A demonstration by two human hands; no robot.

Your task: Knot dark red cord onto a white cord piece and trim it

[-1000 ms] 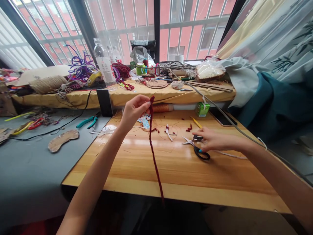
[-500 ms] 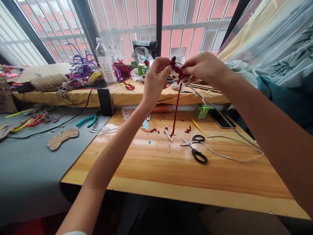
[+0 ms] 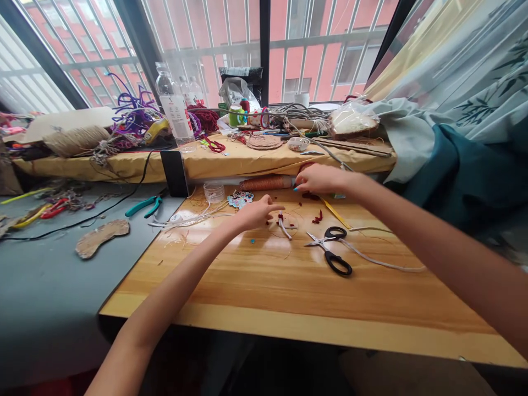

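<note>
My left hand [image 3: 259, 213] is low over the desk, index finger stretched out and nothing visible in it. Its fingertip is close to a short white cord piece [image 3: 284, 226] with a dark red wrap at its top. At the back of the desk, my right hand [image 3: 324, 179] has its fingers curled down around a dark red cord [image 3: 310, 196]. Most of that cord is hidden by the hand. In front of it lie dark red scraps [image 3: 317, 216]. Black-handled scissors [image 3: 330, 245] rest with their blades apart, pointing left.
An orange thread spool [image 3: 264, 183] and a clear cup [image 3: 214, 192] stand along the shelf's foot. Teal pliers [image 3: 144, 207] lie left on the grey surface. A yellow tool [image 3: 336, 213] and a pale cord [image 3: 383, 262] lie right. The cloth-covered shelf [image 3: 247, 162] holds bottles and yarn.
Both hands have come down from in front of the window and moved apart. The left has let go of the dark red cord; the right has lowered it to the back of the desk.
</note>
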